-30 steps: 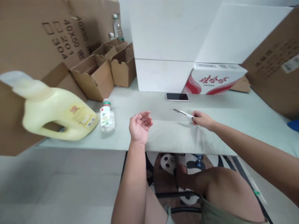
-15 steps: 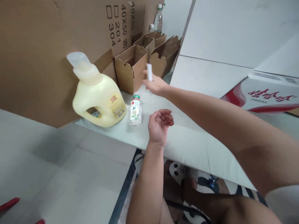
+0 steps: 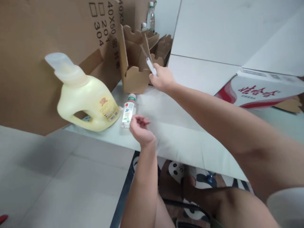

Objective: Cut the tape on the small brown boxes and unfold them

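Note:
My right hand (image 3: 162,77) is closed round the white handle of a slim knife (image 3: 151,67), whose narrow blurred blade points up and away. Its fingers are right beside an open-topped cardboard box (image 3: 136,80); whether they also grip the box's edge I cannot tell. My left hand (image 3: 142,129) hangs over the table edge, palm up, fingers loosely curled with nothing visible in them. It overlaps the lower right of a small clear bottle (image 3: 128,110) with a white label and green cap band; contact is unclear. Left of the bottle stands a pale yellow jug (image 3: 87,101) with a translucent cap.
A large printed cardboard sheet (image 3: 47,38) rises behind the jug. More cardboard boxes (image 3: 163,47) and a clear bottle (image 3: 150,17) stand at the back. A white and red carton (image 3: 258,88) is at the right. My legs are below the table edge (image 3: 190,158).
The cardboard box has turned and tilted, its opening now facing me more. The knife leans left. My left hand has moved left to the bottle. The whole view has shifted slightly.

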Available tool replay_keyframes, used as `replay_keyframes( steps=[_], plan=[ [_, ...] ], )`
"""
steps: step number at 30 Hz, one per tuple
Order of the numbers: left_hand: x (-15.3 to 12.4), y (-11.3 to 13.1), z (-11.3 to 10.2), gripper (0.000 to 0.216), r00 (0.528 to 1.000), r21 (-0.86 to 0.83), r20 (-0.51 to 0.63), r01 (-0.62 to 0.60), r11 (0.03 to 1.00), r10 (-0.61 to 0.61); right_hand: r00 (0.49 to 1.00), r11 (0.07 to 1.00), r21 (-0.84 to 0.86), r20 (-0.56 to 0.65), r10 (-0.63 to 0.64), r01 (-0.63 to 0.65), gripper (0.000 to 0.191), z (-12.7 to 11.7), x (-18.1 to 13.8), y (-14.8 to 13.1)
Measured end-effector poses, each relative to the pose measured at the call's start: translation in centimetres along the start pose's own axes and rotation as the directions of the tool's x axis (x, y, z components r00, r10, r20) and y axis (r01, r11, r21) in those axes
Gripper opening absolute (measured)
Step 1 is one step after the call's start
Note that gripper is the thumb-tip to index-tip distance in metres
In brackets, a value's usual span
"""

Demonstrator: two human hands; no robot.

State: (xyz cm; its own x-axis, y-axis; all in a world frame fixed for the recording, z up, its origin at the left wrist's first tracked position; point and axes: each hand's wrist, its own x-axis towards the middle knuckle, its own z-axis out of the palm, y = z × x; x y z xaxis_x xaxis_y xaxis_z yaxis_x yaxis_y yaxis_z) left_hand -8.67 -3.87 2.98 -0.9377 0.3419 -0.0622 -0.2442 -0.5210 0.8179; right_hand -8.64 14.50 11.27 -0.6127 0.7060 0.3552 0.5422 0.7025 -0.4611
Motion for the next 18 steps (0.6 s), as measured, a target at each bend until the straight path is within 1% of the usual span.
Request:
replay_keyframes(
  steps=[1, 2, 3, 4, 5, 6, 7, 8, 9, 10, 11, 12, 13, 14, 15, 16, 17, 18],
  plan=[
    [0.1, 0.1, -0.1, 0.024, 0.989, 0.024, -0.039, -0.140, 0.990, 0.140, 0.998, 0.999, 0.037, -0.064, 0.012, -0.010, 0.021, -1.4, -0.9, 0.8],
    [0.2, 0.2, -0.3, 0.023, 0.963, 0.060, -0.063, -0.259, 0.964, 0.262, 0.990, 0.996, 0.085, -0.139, 0.025, -0.013, 0.022, -3.0, -2.3, 1.7],
    [0.3, 0.4, -0.4, 0.022, 0.936, 0.096, -0.079, -0.334, 0.938, 0.342, 0.974, 0.990, 0.143, -0.225, 0.042, -0.010, 0.023, -4.7, -4.1, 2.7],
    [0.4, 0.5, -0.5, 0.019, 0.923, 0.129, -0.082, -0.363, 0.923, 0.375, 0.947, 0.978, 0.208, -0.314, 0.064, 0.002, 0.024, -6.4, -6.4, 3.8],
    [0.5, 0.6, -0.6, 0.016, 0.926, 0.155, -0.069, -0.356, 0.921, 0.370, 0.910, 0.961, 0.277, -0.404, 0.097, 0.020, 0.026, -8.0, -9.2, 4.8],
    [0.5, 0.6, -0.6, 0.013, 0.936, 0.168, -0.044, -0.338, 0.926, 0.349, 0.860, 0.938, 0.345, -0.487, 0.150, 0.032, 0.027, -9.4, -12.3, 5.8],
    [0.4, 0.4, -0.5, 0.013, 0.949, 0.169, 0.011, -0.311, 0.935, 0.314, 0.807, 0.913, 0.406, -0.551, 0.210, 0.040, 0.029, -10.6, -15.8, 6.8],
    [0.2, 0.1, -0.3, 0.016, 0.958, 0.158, 0.097, -0.283, 0.946, 0.270, 0.743, 0.889, 0.454, -0.613, 0.267, 0.055, 0.029, -11.4, -19.3, 7.5],
    [-0.2, -0.3, 0.0, 0.022, 0.953, 0.136, 0.208, -0.253, 0.958, 0.222, 0.687, 0.870, 0.491, -0.649, 0.328, 0.048, 0.029, -11.8, -22.6, 8.1],
    [-0.8, -0.8, 0.3, 0.029, 0.927, 0.114, 0.337, -0.215, 0.970, 0.166, 0.653, 0.839, 0.544, -0.637, 0.410, 0.004, 0.029, -12.0, -25.7, 8.4],
    [-1.5, -1.3, 0.6, 0.037, 0.876, 0.098, 0.472, -0.167, 0.981, 0.102, 0.601, 0.800, 0.598, -0.622, 0.502, -0.050, 0.028, -11.9, -28.3, 8.6],
    [-2.3, -1.8, 0.9, 0.045, 0.801, 0.097, 0.597, -0.114, 0.989, 0.033, 0.583, 0.757, 0.644, -0.574, 0.575, -0.112, 0.024, -11.6, -30.4, 8.7],
    [-3.2, -2.2, 1.2, 0.051, 0.714, 0.109, 0.700, -0.068, 0.992, -0.027, 0.562, 0.728, 0.668, -0.547, 0.620, -0.153, 0.022, -11.2, -32.0, 8.7],
    [-4.2, -2.6, 1.5, 0.055, 0.631, 0.123, 0.773, -0.040, 0.992, -0.070, 0.550, 0.714, 0.676, -0.532, 0.644, -0.182, 0.020, -10.9, -33.1, 8.8],
    [-5.1, -2.9, 1.7, 0.057, 0.562, 0.133, 0.822, -0.028, 0.991, -0.094, 0.547, 0.714, 0.673, -0.532, 0.647, -0.191, 0.021, -10.6, -33.7, 9.0],
    [-5.9, -3.1, 1.8, 0.058, 0.519, 0.131, 0.849, -0.032, 0.991, -0.095, 0.543, 0.723, 0.665, -0.544, 0.640, -0.185, 0.022, -10.4, -34.1, 9.3],
    [-6.5, -3.2, 1.9, 0.060, 0.505, 0.114, 0.860, -0.050, 0.992, -0.074, 0.545, 0.727, 0.663, -0.548, 0.634, -0.179, 0.023, -10.3, -34.2, 9.8],
    [-7.0, -3.4, 1.9, 0.062, 0.508, 0.090, 0.860, -0.080, 0.993, -0.037, 0.554, 0.718, 0.674, -0.535, 0.637, -0.175, 0.024, -10.3, -34.3, 10.3]
  ],
)
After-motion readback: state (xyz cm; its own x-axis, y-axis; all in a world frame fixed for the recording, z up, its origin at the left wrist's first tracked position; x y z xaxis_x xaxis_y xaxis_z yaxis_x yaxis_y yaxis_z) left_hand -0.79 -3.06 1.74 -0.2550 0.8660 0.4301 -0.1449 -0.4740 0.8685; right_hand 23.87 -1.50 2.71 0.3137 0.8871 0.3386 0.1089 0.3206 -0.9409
